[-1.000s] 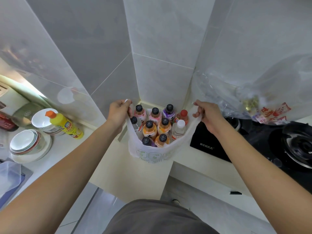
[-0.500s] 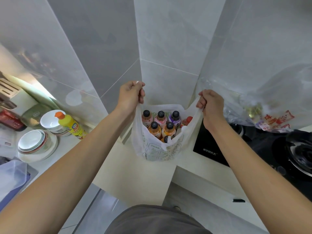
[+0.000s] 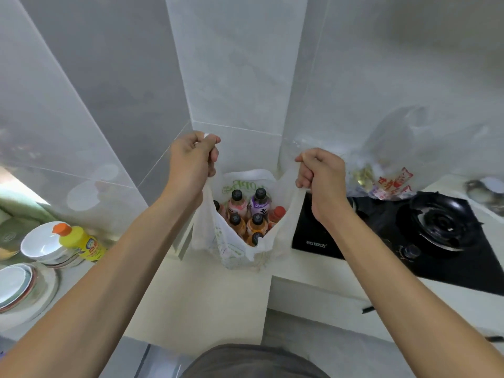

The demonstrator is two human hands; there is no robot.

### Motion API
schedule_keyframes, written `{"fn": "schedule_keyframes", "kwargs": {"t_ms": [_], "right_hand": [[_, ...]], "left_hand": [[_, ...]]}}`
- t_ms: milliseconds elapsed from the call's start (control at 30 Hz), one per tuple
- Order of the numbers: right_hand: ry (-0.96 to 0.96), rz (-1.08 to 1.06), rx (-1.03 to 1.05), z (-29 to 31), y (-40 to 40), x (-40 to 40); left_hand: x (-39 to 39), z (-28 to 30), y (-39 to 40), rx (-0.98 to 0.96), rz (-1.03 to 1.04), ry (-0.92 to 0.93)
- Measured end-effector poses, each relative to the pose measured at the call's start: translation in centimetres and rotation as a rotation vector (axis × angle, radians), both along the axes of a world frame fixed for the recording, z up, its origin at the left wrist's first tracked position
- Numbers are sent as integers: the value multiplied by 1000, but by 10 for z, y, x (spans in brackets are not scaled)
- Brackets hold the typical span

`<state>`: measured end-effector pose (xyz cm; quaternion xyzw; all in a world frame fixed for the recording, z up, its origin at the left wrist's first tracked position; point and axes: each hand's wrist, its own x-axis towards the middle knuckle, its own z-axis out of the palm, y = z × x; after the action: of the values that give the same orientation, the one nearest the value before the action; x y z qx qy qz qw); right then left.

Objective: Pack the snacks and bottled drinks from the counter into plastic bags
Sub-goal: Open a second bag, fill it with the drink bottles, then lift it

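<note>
A white plastic bag with green print stands in the counter's corner, its mouth pulled open upward. Inside it are several small drink bottles with dark caps, orange, pink and purple, plus one with a red cap. My left hand is shut on the bag's left handle, raised above the bottles. My right hand is shut on the right handle at about the same height. A clear plastic bag of snacks with red-printed packets leans against the wall at the right, behind the stove.
A black gas stove lies right of the bag. At the left stand a yellow bottle with an orange cap, a white bowl and stacked plates. Tiled walls close the corner behind. The cream counter's edge is near me.
Both hands have lifted the bag's handles higher, drawing the bag's sides up around the bottles, so fewer bottles show.
</note>
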<state>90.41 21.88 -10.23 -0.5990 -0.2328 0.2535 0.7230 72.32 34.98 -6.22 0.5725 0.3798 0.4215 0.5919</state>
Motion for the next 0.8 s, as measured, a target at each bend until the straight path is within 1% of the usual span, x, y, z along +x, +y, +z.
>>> {"fn": "schedule_keyframes", "kwargs": {"t_ms": [233, 400, 600, 700, 800], "right_hand": [[13, -189, 61, 28, -69, -20], [2, -304, 105, 49, -132, -15], [4, -435, 135, 55, -231, 16], [-1, -496, 113, 54, -287, 42], [-12, -514, 82, 52, -350, 79]], "left_hand": [[17, 34, -40, 46, -231, -32], [47, 55, -88, 80, -387, -76], [105, 55, -176, 69, -537, -81], [141, 49, -231, 59, -585, -77], [182, 42, -291, 35, -609, -95]]}}
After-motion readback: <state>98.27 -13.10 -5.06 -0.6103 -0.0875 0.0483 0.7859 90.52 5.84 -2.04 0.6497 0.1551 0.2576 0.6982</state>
